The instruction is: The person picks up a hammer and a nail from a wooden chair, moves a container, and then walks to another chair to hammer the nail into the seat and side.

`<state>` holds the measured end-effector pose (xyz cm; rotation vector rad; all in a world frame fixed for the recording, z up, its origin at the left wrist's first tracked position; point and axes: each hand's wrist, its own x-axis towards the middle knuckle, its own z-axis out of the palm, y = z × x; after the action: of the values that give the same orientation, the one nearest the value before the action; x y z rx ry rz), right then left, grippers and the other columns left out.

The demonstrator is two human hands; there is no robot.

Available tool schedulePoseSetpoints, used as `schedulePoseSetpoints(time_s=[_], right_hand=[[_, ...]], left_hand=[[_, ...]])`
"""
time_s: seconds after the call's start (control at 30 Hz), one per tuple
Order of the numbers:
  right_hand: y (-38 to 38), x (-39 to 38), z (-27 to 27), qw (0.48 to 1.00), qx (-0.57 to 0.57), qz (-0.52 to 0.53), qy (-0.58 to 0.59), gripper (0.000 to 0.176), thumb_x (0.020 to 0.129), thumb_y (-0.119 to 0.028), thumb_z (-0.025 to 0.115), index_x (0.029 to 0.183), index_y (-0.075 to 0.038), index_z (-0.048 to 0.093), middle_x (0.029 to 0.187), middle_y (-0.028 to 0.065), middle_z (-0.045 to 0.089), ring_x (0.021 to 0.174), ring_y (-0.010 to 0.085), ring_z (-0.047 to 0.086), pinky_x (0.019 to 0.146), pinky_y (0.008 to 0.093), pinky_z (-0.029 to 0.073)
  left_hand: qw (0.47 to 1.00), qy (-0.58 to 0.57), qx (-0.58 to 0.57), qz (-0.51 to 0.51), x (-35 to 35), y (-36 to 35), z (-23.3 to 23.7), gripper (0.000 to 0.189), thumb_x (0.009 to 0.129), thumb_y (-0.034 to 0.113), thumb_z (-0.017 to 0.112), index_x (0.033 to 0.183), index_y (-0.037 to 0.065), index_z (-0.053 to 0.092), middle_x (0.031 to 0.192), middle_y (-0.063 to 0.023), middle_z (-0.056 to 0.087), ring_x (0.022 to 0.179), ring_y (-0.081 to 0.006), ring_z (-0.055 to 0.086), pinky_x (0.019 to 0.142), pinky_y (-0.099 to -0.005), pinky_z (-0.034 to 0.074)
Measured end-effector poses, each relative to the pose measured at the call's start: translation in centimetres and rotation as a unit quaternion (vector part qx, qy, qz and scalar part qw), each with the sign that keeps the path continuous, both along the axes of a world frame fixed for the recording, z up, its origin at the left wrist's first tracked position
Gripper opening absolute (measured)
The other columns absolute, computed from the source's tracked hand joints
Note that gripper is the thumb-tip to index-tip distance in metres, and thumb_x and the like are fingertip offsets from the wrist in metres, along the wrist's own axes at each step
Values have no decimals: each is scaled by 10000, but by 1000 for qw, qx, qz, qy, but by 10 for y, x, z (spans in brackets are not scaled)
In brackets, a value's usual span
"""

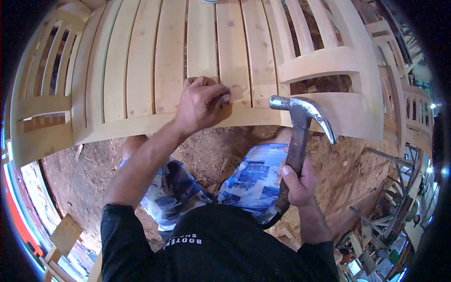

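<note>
In the head view, my right hand wraps round the handle of a claw hammer. The hammer stands head up, with its striking face to the left and its claw curving down to the right. My left hand is closed in a pinch over the front part of a slatted wooden bench seat. A small bluish spot shows by the left fingertips, but whatever they hold is too small to make out. The hammer head is to the right of my left hand, apart from it.
Slatted wooden side frames rise at the bench's left and right. Sawdust and scraps cover the brown floor. A pile of wood offcuts and clutter lies at the lower right. A board piece is at lower left.
</note>
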<state>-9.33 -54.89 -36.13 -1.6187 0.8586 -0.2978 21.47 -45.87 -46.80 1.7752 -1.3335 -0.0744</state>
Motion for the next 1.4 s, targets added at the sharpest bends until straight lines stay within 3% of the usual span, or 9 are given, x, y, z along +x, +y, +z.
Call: schedulePoseSetpoints(time_s=[0.43, 0.53, 0.6, 0.7, 0.77, 0.8, 0.9, 1.13, 1.4], right_hand=[[-3, 17, 30, 992, -100, 70, 45, 422, 951, -177, 706, 1280, 36, 551, 838, 72, 649, 688, 154, 620, 660, 326, 519], [-8, 19, 54, 969, -217, 116, -27, 433, 932, -154, 707, 1289, 41, 560, 892, 108, 674, 744, 174, 642, 701, 335, 546], [-2, 28, 69, 976, -183, 120, -24, 462, 910, -103, 685, 1329, 45, 558, 1043, 155, 692, 902, 225, 678, 801, 363, 561], [-10, 46, 46, 940, -283, 186, -40, 455, 921, -48, 633, 1357, 33, 530, 939, 117, 689, 831, 200, 665, 772, 365, 541], [-8, 47, 28, 932, -289, 206, 69, 391, 939, -101, 655, 1286, 48, 554, 921, 141, 703, 806, 233, 689, 718, 390, 550], [-6, 48, 21, 927, -258, 202, 181, 365, 953, -172, 695, 1206, 68, 587, 938, 178, 717, 806, 273, 718, 675, 415, 567], [-8, 49, 29, 969, -182, 140, 88, 382, 952, -179, 696, 1220, 63, 569, 749, 134, 679, 640, 267, 681, 648, 410, 550], [-8, 12, 22, 988, -139, 55, 43, 294, 972, -173, 670, 1183, 8, 577, 745, 80, 663, 639, 181, 658, 617, 348, 528], [-6, -7, 7, 999, -31, -23, 28, 187, 985, -137, 630, 1116, -10, 586, 765, 47, 661, 626, 122, 626, 596, 305, 509]], left_hand=[[992, -114, -23, -48, -5, 4, 8, 155, 860, 214, 811, 955, 120, 733, 815, -17, 717, 886, -230, 683, 839, -406, 503], [993, -106, -21, -49, -5, 5, 6, 155, 862, 213, 812, 952, 115, 733, 832, -19, 720, 894, -227, 683, 845, -403, 503], [992, -111, -34, -45, -5, 4, 3, 156, 862, 210, 812, 953, 112, 732, 839, -21, 721, 905, -225, 684, 843, -401, 499], [991, -113, -47, -44, -6, 4, 1, 162, 857, 205, 814, 960, 112, 731, 849, -23, 723, 921, -222, 685, 844, -398, 495], [991, -118, -48, -46, -6, 4, 1, 157, 855, 196, 812, 961, 113, 732, 852, -23, 724, 925, -222, 686, 845, -401, 494], [990, -124, -46, -47, -5, 5, 3, 149, 856, 189, 809, 960, 114, 733, 852, -22, 724, 923, -221, 687, 845, -403, 494], [992, -114, -42, -42, -4, 5, 5, 123, 860, 165, 793, 951, 105, 737, 865, -37, 731, 922, -236, 691, 855, -419, 495], [996, 84, -2, -31, -4, -11, 16, 100, 858, 121, 757, 953, 95, 744, 925, -86, 747, 943, -299, 698, 887, -444, 490], [995, 43, 55, -65, -14, -31, 9, 116, 900, 194, 764, 944, 87, 758, 951, -95, 751, 993, -310, 684, 944, -463, 468]])
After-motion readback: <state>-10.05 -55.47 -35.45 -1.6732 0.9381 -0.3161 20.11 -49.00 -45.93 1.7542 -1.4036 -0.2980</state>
